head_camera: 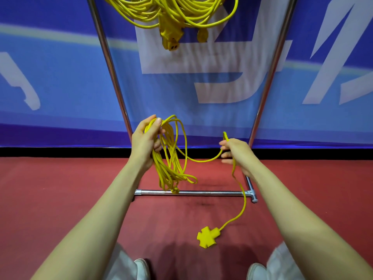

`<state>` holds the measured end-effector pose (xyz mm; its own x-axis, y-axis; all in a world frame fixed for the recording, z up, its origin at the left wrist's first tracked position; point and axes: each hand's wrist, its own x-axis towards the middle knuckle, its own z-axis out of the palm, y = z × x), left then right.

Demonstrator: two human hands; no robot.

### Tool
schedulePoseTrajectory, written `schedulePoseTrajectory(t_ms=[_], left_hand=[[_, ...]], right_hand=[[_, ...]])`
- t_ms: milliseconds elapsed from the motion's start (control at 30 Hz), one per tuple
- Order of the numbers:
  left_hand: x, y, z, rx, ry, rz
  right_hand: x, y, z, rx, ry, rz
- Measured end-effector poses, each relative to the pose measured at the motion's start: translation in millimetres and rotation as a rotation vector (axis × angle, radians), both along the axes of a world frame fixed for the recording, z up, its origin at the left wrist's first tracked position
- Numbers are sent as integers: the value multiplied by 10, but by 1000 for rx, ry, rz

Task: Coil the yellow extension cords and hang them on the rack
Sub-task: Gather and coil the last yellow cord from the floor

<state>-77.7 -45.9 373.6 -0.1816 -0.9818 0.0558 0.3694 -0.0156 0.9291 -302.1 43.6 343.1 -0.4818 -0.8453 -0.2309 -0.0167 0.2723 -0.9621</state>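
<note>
Bare forearms (101,209) reach out: left hand (146,141) curls round the gathered loops of the yellow extension cord (163,170), right hand (238,153) pinches its free run, which trails to the cross-shaped socket end (209,237) on the red floor (80,188). Coiling looks nearly finished; next, lay the last length into the bundle, then lift it to the rack (201,192), where other coils (167,11) hang.

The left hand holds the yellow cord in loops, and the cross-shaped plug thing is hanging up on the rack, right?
Not quite. The left hand does hold the yellow cord in loops, but the cross-shaped socket end lies on the red floor, not hanging on the rack. The head view shows it.
</note>
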Motion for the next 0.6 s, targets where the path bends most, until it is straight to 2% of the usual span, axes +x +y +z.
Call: schedulePoseTrajectory(t_ms=[67,133,200,367,500,533,600], left_hand=[[-15,16,-11,11,-14,-5],[-33,33,-26,21,-18,-18],[-43,40,-37,22,-23,-37],[-32,23,-9,24,36,-56],[-5,-13,24,28,142,-82],[-8,-15,30,27,179,-83],[-16,-20,43,42,254,-70]], right_hand=[[-19,33,22,-53,-116,102],[-12,86,79,-73,-326,186],[-40,79,69,-13,-423,134],[-5,60,21,51,-157,93],[-69,43,2,15,-281,-61],[-88,33,-11,42,-200,-85],[-144,14,-99,183,186,-46]])
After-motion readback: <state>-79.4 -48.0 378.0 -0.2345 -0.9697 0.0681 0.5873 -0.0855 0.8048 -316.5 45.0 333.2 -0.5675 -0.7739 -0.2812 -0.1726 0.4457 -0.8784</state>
